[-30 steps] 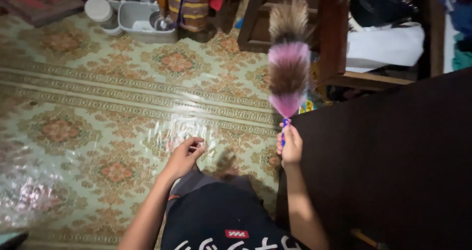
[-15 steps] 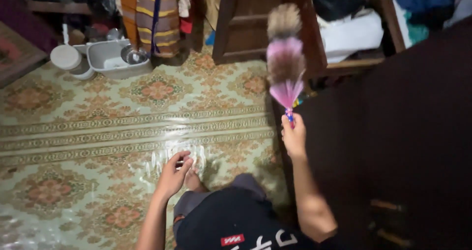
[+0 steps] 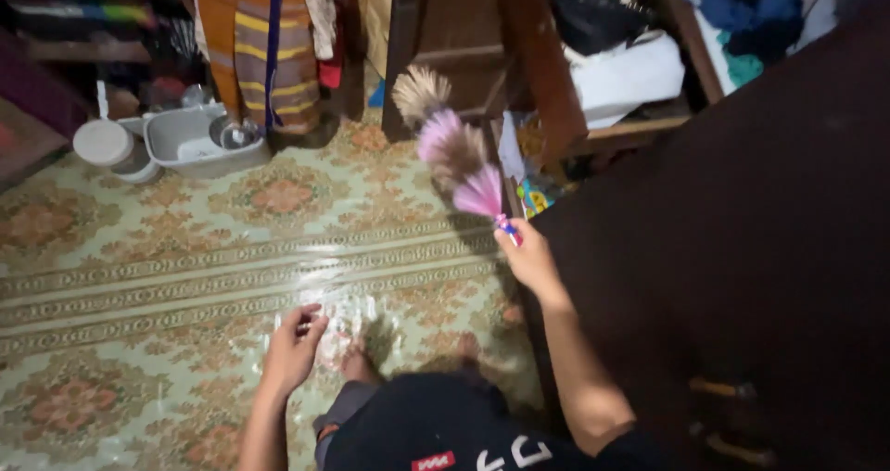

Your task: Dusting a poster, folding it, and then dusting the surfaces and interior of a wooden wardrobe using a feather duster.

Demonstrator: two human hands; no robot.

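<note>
- Right hand grips the feather duster; its handle is mostly hidden inside the closed fingers.
- Left hand hangs loosely curled, empty.
- Dark counter shows no detail.

Floor: glossy patterned covering, green and cream with orange floral medallions and banded borders. Directly on it at the far edge stood a grey plastic tub, a white round pan beside it, and a dark wooden cabinet.
</note>
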